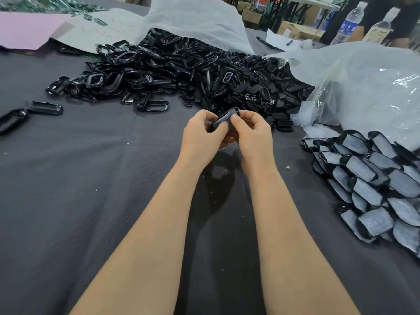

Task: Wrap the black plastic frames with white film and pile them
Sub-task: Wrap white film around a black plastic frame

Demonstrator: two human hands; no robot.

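Hands meet above the middle of a dark grey cloth-covered table (79,189), head view. Left hand (200,135) and right hand (252,133) both pinch one black frame (223,120), fingers curled round it; a pale film face shows on its upper side between the thumbs. The frame is held clear of the table, just near of the big heap.

Heap of bare black frames (172,73) spreads across the far centre, spilling from under a white plastic sheet (193,17). Two loose frames (45,107) lie apart on the far left of the cloth.

Pile of wrapped frames (372,185) sits at the right edge, overlapping like shingles, pale film faces upward. A crumpled clear-white plastic bag (368,87) lies just beyond that pile.

Far left: a pink sheet (25,28). Far right: two water bottles (350,23), upright, and a pen (268,44) on the table.
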